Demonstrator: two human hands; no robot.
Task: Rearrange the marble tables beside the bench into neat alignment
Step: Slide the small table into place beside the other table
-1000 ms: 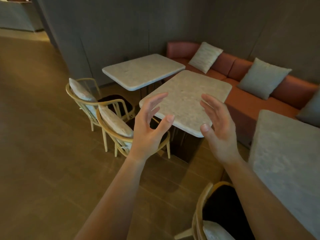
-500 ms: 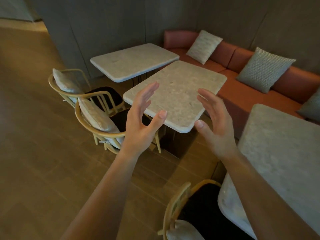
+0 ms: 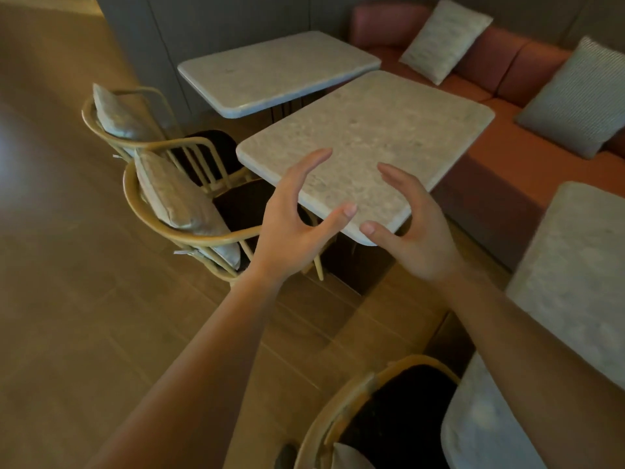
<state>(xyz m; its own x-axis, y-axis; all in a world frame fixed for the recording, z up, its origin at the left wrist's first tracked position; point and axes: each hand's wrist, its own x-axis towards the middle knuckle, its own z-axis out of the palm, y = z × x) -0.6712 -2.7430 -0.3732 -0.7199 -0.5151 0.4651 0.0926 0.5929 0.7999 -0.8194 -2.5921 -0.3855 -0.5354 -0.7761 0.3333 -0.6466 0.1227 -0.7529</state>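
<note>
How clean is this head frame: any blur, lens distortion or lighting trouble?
Head view: dim, warm light with no harsh glare. Wide-angle bending curves the wall lines and stretches the near table at the right edge. Motion blur softens that table and the right hand. The left hand and middle table are fairly sharp.

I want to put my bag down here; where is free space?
The rotated square marble table and the rectangular marble table behind it are bare. Wooden floor left of the two cushioned rattan chairs is open. Between the tables it is crowded.
</note>
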